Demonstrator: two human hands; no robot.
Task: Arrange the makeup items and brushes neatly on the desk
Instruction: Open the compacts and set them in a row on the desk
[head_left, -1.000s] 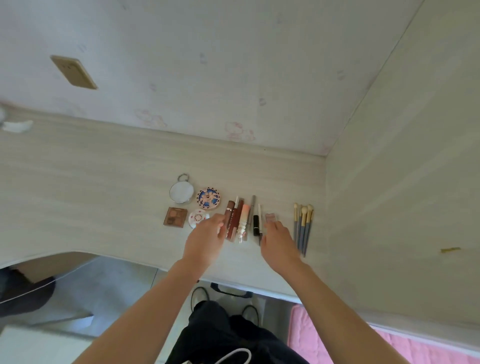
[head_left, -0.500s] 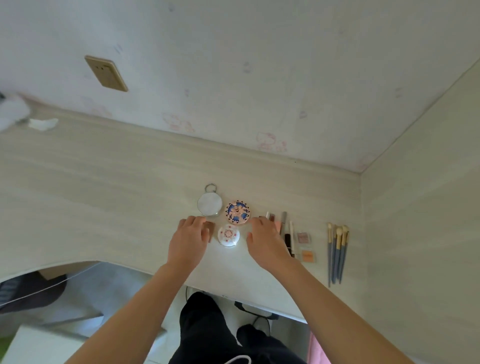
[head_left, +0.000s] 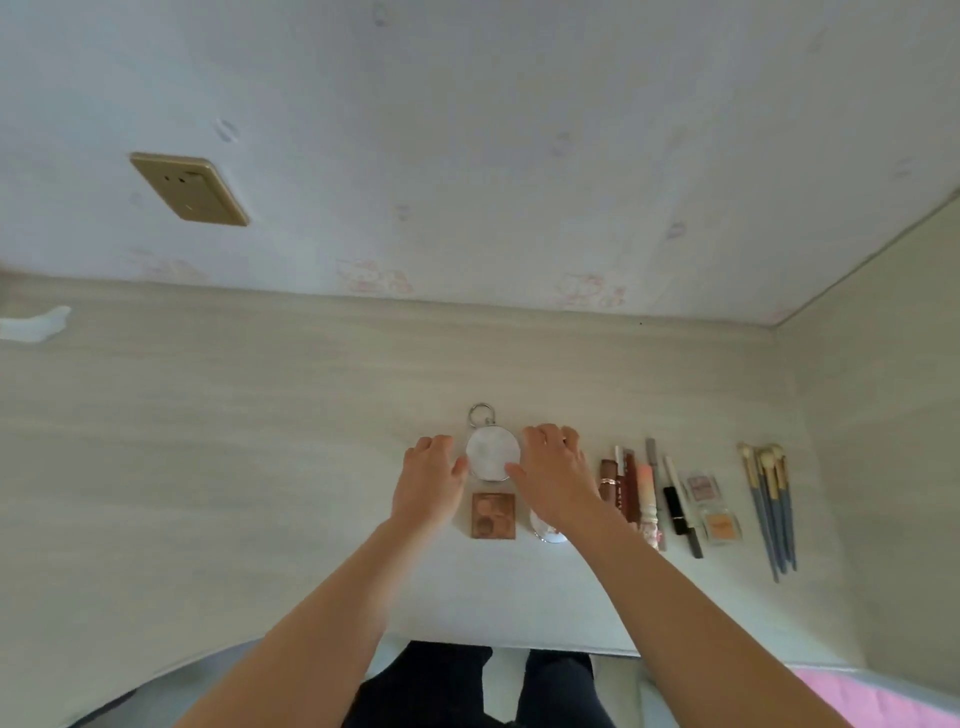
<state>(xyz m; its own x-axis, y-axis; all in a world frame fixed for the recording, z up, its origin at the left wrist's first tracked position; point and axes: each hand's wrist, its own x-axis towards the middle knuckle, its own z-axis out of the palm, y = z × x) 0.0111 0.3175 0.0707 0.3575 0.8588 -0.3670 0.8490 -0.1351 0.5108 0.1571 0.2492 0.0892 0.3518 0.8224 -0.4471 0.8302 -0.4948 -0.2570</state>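
My right hand covers whatever lies just right of the round mirror, and my wrist hides most of the small white compact below it. The labels on the lip tubes and the two little square pans are too small to read. My forearms and dark trousers are cut off by the bottom edge.

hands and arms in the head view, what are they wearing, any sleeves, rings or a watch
Both forearms are bare up to the bottom edge of the picture, with no sleeve in sight. The left hand and right hand wear no gloves, and no watch, bracelet or ring shows on wrists or fingers. Below, between the arms, dark trousers show.
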